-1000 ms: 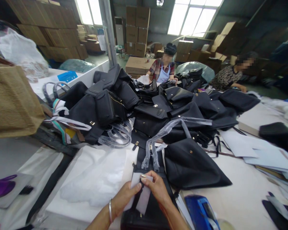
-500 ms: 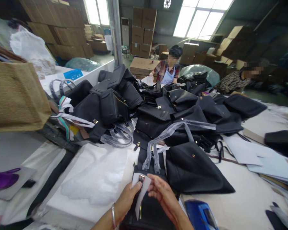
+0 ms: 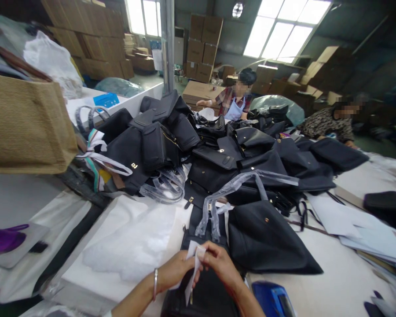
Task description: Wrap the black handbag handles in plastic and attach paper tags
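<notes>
My left hand [image 3: 174, 269], with a metal bangle at the wrist, is closed on a small sheet of white paper [image 3: 191, 251]. My right hand [image 3: 221, 266] pinches the same paper at its upper right edge, so the sheet is folded between my fingers. Whatever lies inside the fold is hidden. Beneath both hands lies a black bag [image 3: 214, 293] with a bit of gold trim. Clear-wrapped handles [image 3: 214, 215] stretch beyond it. A larger black bag [image 3: 267, 240] rests just right of my right hand.
A heap of black bags [image 3: 214, 169] spans the table's far side. White sheets [image 3: 125, 246] lie at left, a blue object [image 3: 272, 299] at lower right. A burlap bag [image 3: 29, 127] stands at far left. Two people [image 3: 234, 99] sit beyond the heap.
The paper has been folded over, covering the dark piece with metal fittings held on it before. My right fingers have closed on its edge. The far person in plaid has stretched out an arm.
</notes>
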A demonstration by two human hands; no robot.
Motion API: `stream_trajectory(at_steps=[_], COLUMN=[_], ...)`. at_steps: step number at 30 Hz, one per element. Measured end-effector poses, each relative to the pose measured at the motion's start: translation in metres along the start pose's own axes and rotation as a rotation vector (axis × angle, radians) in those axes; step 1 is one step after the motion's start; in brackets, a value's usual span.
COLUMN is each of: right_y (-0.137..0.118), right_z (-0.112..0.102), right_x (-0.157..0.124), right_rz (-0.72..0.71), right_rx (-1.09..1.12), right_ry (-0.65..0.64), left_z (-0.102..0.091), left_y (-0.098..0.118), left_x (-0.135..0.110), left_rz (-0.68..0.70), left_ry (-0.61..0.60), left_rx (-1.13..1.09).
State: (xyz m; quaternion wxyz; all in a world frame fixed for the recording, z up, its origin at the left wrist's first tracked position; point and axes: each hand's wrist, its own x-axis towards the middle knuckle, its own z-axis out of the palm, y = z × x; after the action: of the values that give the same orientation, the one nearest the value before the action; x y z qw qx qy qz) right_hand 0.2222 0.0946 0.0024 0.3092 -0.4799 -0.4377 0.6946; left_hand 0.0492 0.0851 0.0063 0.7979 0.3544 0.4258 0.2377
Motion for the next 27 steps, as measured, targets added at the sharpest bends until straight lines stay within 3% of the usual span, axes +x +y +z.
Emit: stream_trajectory(at_steps=[5, 10, 15, 27], right_y=[0.007, 0.013, 0.015, -0.008], right_z=[0.012, 0.020, 0.021, 0.015], right_x=[-0.001, -0.001, -0.003, -0.022], right_rz=[-0.032, -0.028, -0.072, -0.136], right_rx=[-0.020, 0.057, -0.042, -0.325], right_ry=[0.188, 0.221, 0.258, 0.285], left_z=[0.006, 0.019, 0.028, 0.037], left_y=[-0.015, -0.018, -0.017, -0.015], left_x=[-0.001, -0.011, -0.006, -0.005], left_rz=[0.052, 0.155, 0.189, 0.285], left_ry=[0.094, 0.223, 0.381, 0.408], left_rx=[0.001, -0.111, 0.023, 0.224])
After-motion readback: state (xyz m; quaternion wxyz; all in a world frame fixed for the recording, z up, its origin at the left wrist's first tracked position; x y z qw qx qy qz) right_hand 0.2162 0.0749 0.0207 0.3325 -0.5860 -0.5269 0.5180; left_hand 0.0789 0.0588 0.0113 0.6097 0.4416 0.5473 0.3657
